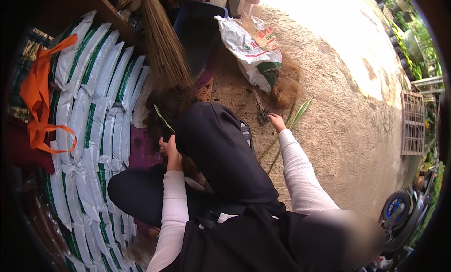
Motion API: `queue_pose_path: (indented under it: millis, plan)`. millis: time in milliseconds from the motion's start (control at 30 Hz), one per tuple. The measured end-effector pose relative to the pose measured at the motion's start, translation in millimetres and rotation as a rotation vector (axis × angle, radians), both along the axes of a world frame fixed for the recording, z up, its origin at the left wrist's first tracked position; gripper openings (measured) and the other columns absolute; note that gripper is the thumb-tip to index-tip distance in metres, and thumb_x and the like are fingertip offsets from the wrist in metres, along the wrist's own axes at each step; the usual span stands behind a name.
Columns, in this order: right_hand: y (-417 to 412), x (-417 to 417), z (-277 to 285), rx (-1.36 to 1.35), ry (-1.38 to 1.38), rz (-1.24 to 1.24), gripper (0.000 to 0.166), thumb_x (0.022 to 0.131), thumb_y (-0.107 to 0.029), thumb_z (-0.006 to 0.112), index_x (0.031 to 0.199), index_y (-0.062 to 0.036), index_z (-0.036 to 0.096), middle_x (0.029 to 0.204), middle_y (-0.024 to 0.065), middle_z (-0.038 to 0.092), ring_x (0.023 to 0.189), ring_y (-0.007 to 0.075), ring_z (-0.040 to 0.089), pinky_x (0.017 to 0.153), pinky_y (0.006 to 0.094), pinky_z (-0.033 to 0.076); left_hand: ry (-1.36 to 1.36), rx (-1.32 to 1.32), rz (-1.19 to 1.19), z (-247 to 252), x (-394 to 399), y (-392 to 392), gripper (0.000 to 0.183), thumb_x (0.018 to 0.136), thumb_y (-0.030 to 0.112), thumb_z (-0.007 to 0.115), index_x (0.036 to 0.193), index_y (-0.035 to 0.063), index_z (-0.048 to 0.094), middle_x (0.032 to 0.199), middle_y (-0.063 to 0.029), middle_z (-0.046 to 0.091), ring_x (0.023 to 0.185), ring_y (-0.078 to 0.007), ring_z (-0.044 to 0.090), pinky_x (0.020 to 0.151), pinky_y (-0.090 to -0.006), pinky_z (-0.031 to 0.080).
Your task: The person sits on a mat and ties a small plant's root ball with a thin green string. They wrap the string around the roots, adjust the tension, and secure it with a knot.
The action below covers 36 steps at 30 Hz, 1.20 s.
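Note:
My left hand is beside my bent knee, with a striped green-and-cream leaf rising from its fingers. The lower end of that leaf is hidden by the hand. Dark fibrous soil lies in a heap just beyond it. My right hand reaches to the ground on the right, its fingertips at the dark handles of a pair of scissors. Whether the fingers grip the handles is not clear. Long cut leaves lie on the concrete beside and under my right wrist.
White and green plastic bags are stacked on the left, with an orange cloth bag hanging over them. A stick broom and dark dustpan stand ahead. A printed sack and brown coir fibre lie on the concrete floor.

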State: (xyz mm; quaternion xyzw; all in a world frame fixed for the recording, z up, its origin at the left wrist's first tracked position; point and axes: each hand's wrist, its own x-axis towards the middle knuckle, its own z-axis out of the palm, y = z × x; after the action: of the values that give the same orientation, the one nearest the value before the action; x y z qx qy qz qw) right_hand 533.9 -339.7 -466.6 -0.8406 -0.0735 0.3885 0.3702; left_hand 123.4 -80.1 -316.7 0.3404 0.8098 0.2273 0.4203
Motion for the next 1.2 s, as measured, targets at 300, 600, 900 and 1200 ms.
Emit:
queue_pose_path:
  millis: [300, 600, 900, 1200]
  plan:
    - [6, -12, 70, 0.312, 0.21, -0.167, 0.048, 0.097, -0.049, 0.045, 0.131, -0.017, 0.058, 0.132, -0.0051, 0.057, 0.127, 0.0136, 0.046, 0.106, 0.0558, 0.019, -0.49, 0.539, -0.064, 146, -43, 60, 0.048, 0.086, 0.017, 0.062, 0.131, 0.0136, 0.046, 0.136, -0.011, 0.042, 0.119, -0.0206, 0.046, 0.097, -0.0383, 0.037]
    - [7, -2, 129, 0.332, 0.186, -0.149, 0.044, 0.098, -0.039, 0.046, 0.129, -0.0119, 0.058, 0.123, 0.0017, 0.063, 0.112, 0.0151, 0.057, 0.098, 0.0432, 0.034, -0.352, 0.75, -0.499, 209, -36, 86, 0.037, 0.089, 0.01, 0.058, 0.126, 0.0057, 0.051, 0.127, -0.0094, 0.051, 0.11, -0.0197, 0.054, 0.096, -0.0327, 0.042]
    - [-3, -35, 40, 0.046, -0.009, 0.053, 0.036, 0.091, -0.022, 0.057, 0.123, -0.0069, 0.063, 0.116, 0.0111, 0.067, 0.106, 0.0217, 0.062, 0.092, 0.031, 0.046, -0.274, 0.797, -0.636, 202, -59, 78, 0.031, 0.09, 0.007, 0.056, 0.121, 0.0042, 0.054, 0.125, -0.0071, 0.054, 0.109, -0.0172, 0.056, 0.089, -0.0292, 0.047]
    - [3, -4, -23, 0.042, 0.176, -0.114, 0.068, 0.096, -0.057, 0.034, 0.138, -0.0053, 0.048, 0.142, 0.0116, 0.047, 0.134, 0.0257, 0.038, 0.11, 0.0498, 0.021, -0.502, 0.689, -0.431, 198, -53, 87, 0.028, 0.092, 0.007, 0.054, 0.12, 0.0039, 0.055, 0.121, -0.0061, 0.056, 0.105, -0.0146, 0.059, 0.086, -0.0267, 0.048]
